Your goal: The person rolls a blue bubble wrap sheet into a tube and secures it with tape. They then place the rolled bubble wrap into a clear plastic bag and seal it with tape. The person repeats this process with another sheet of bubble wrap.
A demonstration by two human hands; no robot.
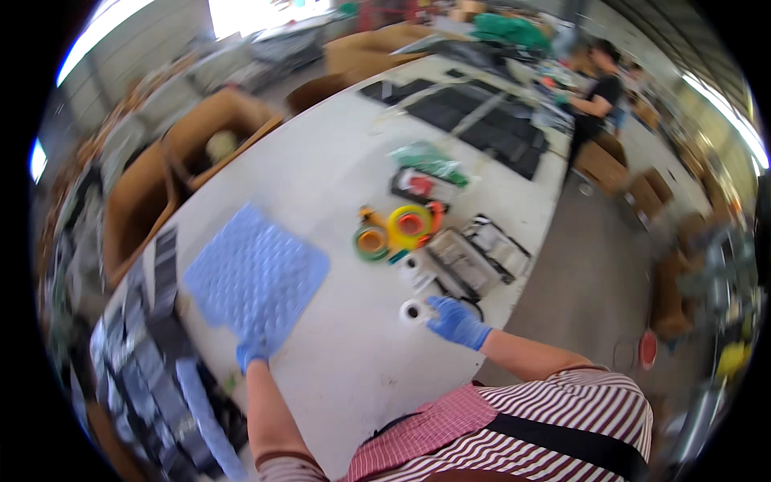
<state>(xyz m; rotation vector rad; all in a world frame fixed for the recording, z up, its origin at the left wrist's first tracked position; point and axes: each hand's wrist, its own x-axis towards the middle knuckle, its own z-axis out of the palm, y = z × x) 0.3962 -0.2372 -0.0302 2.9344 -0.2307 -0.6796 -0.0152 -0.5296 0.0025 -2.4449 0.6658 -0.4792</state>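
A light blue mat (257, 273) with a bumpy, quilted-looking surface lies on the white table (353, 321), left of the middle. My left hand (253, 351), in a blue glove, is closed on the mat's near corner. To the right, my blue-gloved right hand (458, 323) reaches to a small white roll (413, 312) with a dark core. Its fingers are apart at the edge of the roll; blur hides whether they grip it. Just beyond sits a second white roll (410, 265).
Rolls of tape, among them a yellow one (408, 226), lie mid-table beside a grey tray (466, 263). Black sheets (474, 116) cover the far end. Cardboard boxes (213, 132) line the left side; dark folded packs (157, 361) are at near left. A co-worker (598, 92) stands far right.
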